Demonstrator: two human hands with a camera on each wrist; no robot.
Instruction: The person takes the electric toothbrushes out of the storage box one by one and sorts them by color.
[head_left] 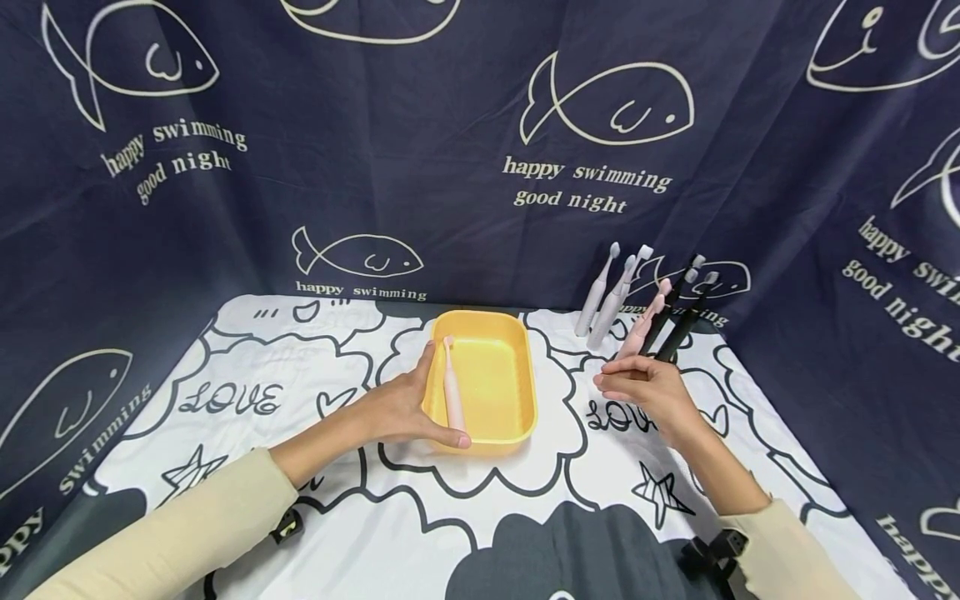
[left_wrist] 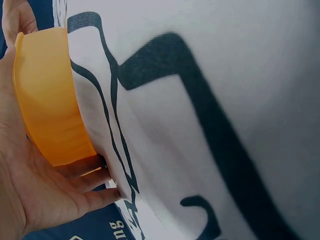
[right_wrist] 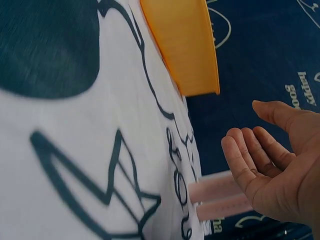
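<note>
A yellow plastic bin (head_left: 513, 437) sits on the patterned cloth. My left hand (head_left: 401, 408) grips its left side, thumb at the front rim and fingers along the outer wall; the left wrist view shows those fingers bent around the bin's end. One pink electric toothbrush (head_left: 453, 392) lies inside against the left wall, brush head toward the back. My right hand (head_left: 648, 387) is just in front of two upright pink toothbrushes (head_left: 639, 329). In the right wrist view its fingers (right_wrist: 242, 150) are loosely bent, thumb apart, holding nothing; the hand partly hides the pink handles.
White toothbrushes (head_left: 594, 304) stand upright at the back right, left of the pink ones. Black toothbrushes (head_left: 682, 329) stand to the right of the pink ones. A dark blue curtain (head_left: 465, 167) with fish drawings hangs behind and at both sides of the cloth-covered table (head_left: 300, 367).
</note>
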